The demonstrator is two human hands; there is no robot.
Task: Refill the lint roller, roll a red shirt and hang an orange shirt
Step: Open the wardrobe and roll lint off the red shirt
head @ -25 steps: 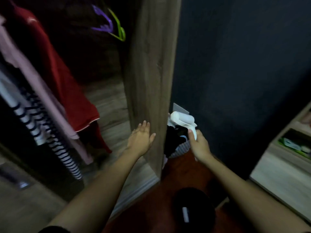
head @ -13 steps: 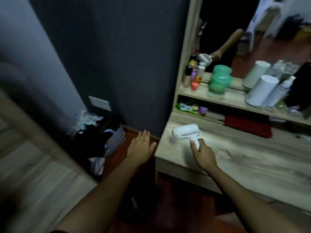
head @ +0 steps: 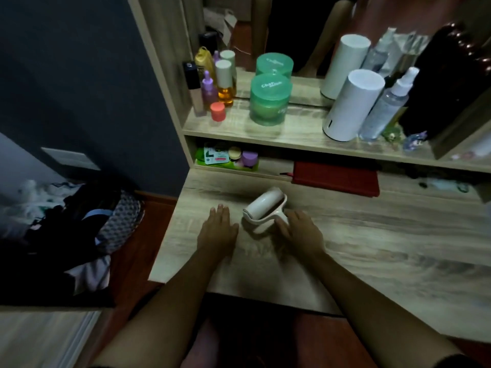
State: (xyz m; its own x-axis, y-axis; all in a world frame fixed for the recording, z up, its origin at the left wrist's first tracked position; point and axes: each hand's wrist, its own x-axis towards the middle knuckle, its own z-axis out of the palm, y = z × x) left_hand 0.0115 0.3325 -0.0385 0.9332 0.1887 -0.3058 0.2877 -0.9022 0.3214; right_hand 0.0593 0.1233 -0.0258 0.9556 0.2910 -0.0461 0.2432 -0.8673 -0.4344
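Here the white plastic roller (head: 265,209), a smooth cylinder in a curved yoke, sits on the pale wood-grain desk (head: 372,248). The right hand (head: 300,232) curls round its handle; the left hand (head: 218,229) lies flat beside it, fingers straight. Behind, a flat red book (head: 337,179) lies under a shelf (head: 305,134) bearing a round translucent green jar (head: 271,102).

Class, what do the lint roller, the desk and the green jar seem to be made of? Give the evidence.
Lint roller: smooth, glossy white plastic, judging by its moulded frame. Desk: matt wood or wood-look laminate, with streaked grain; which, unclear. Green jar: translucent plastic, perhaps glass, since light shows through.
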